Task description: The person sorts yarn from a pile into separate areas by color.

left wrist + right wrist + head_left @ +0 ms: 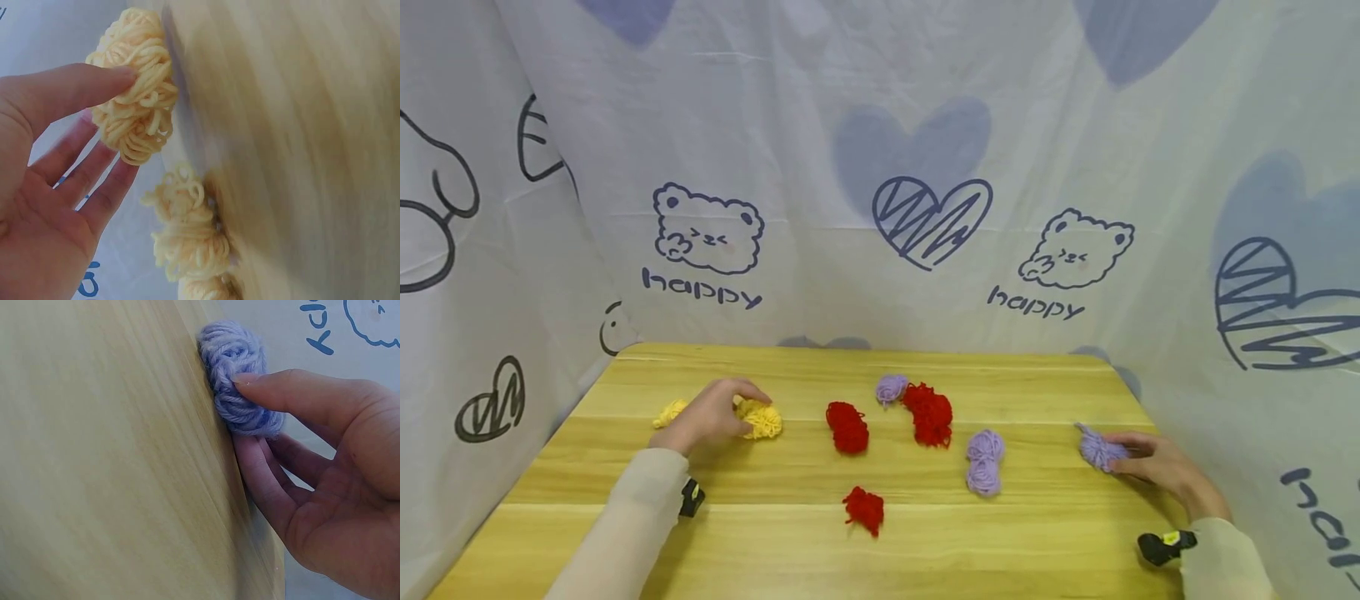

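My left hand (709, 415) pinches a yellow yarn bundle (763, 420) between thumb and fingers at the table's left side. In the left wrist view, that same looped bundle (140, 87) appears slightly off the wood, and more yellow yarn (190, 231) lies below it. Part of this other yellow yarn (670, 412) shows left of the hand in the head view. Over at the right side, my right hand (1168, 473) grips a purple yarn bundle (1101, 452). The right wrist view has the thumb on the face of the purple bundle (234, 378), with fingers beneath it, close to the tabletop.
Between the hands lie red yarn bundles (847, 428), (929, 415) and a smaller red one (865, 510). A small purple ball (891, 388) touches or nearly touches the back red bundle. Another purple bundle (985, 462) lies right of centre. Printed cloth (805, 275) hangs around the wooden table (775, 550).
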